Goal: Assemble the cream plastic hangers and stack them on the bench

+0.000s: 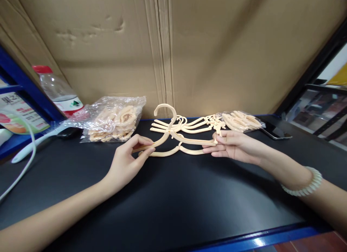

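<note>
My left hand (pixel 132 156) pinches the left arm of a cream plastic clothes hanger (pixel 170 118), thumb and fingers closed on it. The hanger is raised over the table with its hook pointing up. At its right end, my right hand (pixel 233 145) grips the arm tip between thumb and fingers, beside a small cream piece (pixel 218 131) whose shape I cannot make out. Just behind and below lies another hanger (pixel 168 152) on the black table (pixel 173 205). Further back, several more hangers (pixel 196 127) lie together, near a cluster of small cream parts (pixel 213 120).
Clear bags of cream parts lie at the left (pixel 114 118) and right (pixel 241 121). A phone (pixel 276 131) is at the right. On the left stand a red-capped bottle (pixel 59 91), a pale-blue handled item (pixel 40 142) and a white cable (pixel 29 161). Cardboard (pixel 217 50) walls the back.
</note>
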`<act>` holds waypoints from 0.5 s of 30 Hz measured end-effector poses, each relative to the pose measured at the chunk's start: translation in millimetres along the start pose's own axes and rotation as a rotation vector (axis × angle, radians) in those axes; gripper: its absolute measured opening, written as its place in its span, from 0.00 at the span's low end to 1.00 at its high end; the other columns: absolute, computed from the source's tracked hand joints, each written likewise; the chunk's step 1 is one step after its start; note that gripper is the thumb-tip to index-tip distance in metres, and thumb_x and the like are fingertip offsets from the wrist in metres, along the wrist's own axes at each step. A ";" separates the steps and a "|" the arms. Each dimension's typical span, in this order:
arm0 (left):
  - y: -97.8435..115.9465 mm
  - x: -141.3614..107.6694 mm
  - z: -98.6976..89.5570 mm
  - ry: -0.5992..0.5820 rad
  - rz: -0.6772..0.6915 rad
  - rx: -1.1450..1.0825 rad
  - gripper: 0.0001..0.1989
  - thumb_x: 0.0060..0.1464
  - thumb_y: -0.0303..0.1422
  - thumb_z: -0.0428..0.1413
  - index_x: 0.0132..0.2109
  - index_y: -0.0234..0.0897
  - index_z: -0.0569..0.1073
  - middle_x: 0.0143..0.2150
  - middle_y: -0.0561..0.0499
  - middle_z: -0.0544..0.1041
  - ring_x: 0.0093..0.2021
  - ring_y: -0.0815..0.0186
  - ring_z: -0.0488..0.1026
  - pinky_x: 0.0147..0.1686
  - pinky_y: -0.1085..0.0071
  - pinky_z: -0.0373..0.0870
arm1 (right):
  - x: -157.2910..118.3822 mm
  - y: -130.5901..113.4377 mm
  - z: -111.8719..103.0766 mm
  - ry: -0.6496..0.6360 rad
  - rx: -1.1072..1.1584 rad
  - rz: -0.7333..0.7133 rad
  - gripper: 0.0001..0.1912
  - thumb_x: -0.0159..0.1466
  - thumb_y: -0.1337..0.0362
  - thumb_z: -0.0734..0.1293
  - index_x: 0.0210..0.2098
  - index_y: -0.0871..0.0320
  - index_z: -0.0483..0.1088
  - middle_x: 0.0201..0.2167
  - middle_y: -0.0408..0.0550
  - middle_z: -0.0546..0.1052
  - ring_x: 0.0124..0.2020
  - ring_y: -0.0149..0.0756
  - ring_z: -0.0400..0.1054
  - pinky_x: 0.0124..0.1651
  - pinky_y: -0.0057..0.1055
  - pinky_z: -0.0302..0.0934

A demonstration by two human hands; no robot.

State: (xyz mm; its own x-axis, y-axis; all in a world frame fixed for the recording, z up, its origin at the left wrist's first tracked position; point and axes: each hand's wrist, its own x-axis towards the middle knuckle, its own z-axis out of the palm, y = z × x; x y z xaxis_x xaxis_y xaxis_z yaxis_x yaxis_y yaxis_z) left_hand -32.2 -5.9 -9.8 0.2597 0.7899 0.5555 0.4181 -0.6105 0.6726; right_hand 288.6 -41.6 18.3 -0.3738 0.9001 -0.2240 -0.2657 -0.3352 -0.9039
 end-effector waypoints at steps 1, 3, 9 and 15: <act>0.3 0.0 -0.1 0.000 0.002 -0.003 0.07 0.53 0.34 0.60 0.34 0.37 0.69 0.38 0.51 0.75 0.39 0.65 0.75 0.40 0.70 0.73 | 0.2 0.1 0.4 0.003 0.008 0.011 0.09 0.61 0.67 0.70 0.28 0.62 0.65 0.41 0.59 0.78 0.48 0.47 0.73 0.46 0.30 0.71; 0.5 0.1 0.0 0.001 0.008 -0.013 0.07 0.53 0.33 0.60 0.34 0.37 0.69 0.38 0.52 0.75 0.39 0.66 0.75 0.40 0.71 0.73 | 0.9 0.6 0.4 0.013 0.021 0.023 0.08 0.62 0.68 0.69 0.29 0.62 0.65 0.40 0.59 0.78 0.46 0.45 0.74 0.45 0.29 0.71; -0.5 -0.7 1.1 -0.008 0.023 -0.024 0.05 0.53 0.31 0.59 0.34 0.37 0.69 0.38 0.52 0.75 0.39 0.66 0.74 0.41 0.71 0.73 | 3.3 3.9 -2.2 0.062 0.011 0.022 0.07 0.62 0.70 0.68 0.29 0.61 0.66 0.34 0.54 0.79 0.43 0.44 0.75 0.42 0.27 0.73; -0.7 -1.6 0.5 -0.011 0.043 -0.037 0.05 0.54 0.30 0.59 0.34 0.37 0.69 0.38 0.52 0.75 0.40 0.66 0.74 0.42 0.71 0.73 | 4.2 6.2 -2.6 0.086 -0.027 -0.017 0.10 0.59 0.68 0.71 0.28 0.61 0.65 0.30 0.50 0.77 0.41 0.42 0.76 0.41 0.25 0.73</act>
State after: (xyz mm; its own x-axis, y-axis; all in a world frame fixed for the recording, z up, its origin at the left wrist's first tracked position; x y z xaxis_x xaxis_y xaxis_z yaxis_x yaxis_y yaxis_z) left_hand -32.4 -6.7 -11.4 0.2864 0.7635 0.5788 0.3738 -0.6453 0.6663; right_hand 287.8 -39.2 10.8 -0.2917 0.9265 -0.2378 -0.2472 -0.3132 -0.9169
